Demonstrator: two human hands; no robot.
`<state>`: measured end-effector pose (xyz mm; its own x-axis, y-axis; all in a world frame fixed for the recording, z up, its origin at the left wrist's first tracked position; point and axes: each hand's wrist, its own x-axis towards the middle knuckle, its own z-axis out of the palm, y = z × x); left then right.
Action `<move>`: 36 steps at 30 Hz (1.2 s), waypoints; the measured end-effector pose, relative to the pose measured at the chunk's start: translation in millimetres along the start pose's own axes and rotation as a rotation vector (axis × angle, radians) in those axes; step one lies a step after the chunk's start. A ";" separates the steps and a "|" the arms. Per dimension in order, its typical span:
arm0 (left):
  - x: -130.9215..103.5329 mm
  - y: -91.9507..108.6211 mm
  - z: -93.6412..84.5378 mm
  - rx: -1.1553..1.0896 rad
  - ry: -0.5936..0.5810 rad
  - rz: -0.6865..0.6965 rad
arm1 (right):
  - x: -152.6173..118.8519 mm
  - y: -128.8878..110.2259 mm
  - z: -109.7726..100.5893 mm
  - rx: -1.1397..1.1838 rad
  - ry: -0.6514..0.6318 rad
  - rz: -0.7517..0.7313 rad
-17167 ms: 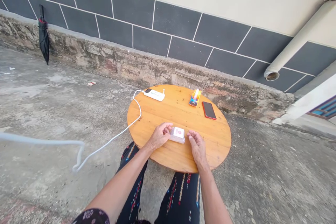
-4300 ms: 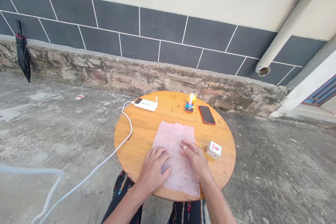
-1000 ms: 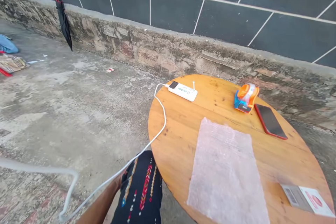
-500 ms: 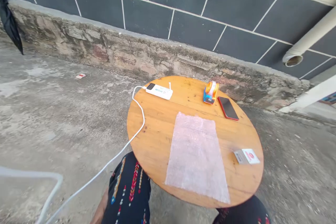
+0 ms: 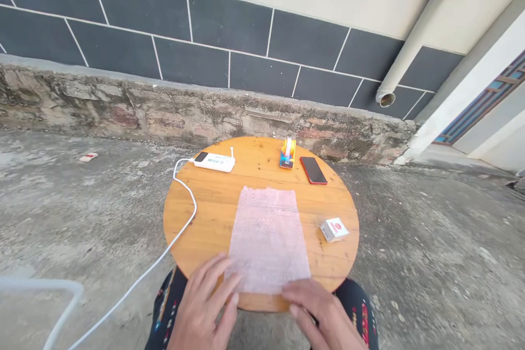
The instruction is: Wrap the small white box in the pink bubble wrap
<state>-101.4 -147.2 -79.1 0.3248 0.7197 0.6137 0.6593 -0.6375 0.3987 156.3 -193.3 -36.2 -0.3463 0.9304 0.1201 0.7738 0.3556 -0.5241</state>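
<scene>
A sheet of pinkish, translucent bubble wrap (image 5: 268,235) lies flat on a round wooden table (image 5: 200,246). At its near left corner is my left hand (image 5: 207,301), fingers spread and stretched forward, the fingertips at the sheet's edge. My right hand (image 5: 320,309) reaches to the near right corner, its fingers extended over the edge and the thumb apart below. Neither hand visibly grips the sheet. To the right of the wrap stands a small white box (image 5: 334,229) with a red mark.
Toward the table's far side are a tape dispenser (image 5: 287,154), a red-edged phone (image 5: 314,170) and a white power bank-like device (image 5: 214,162). Its white cable (image 5: 180,232) runs off the left side of the table. Behind stands a tiled wall (image 5: 262,27) with a drainpipe (image 5: 406,60).
Both my hands have come into view at the near corners of the bubble wrap. The camera view has shifted, so the table appears farther left and more level.
</scene>
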 end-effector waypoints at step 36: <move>62.1 -31.9 29.4 0.014 -0.222 -0.062 | 83.6 52.7 -80.5 -0.249 0.085 0.078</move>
<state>-82.3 -74.0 -73.8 0.4238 0.8010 0.4228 0.6914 -0.5877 0.4204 210.8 -89.7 14.1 -0.2427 0.9562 0.1636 0.9066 0.2836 -0.3126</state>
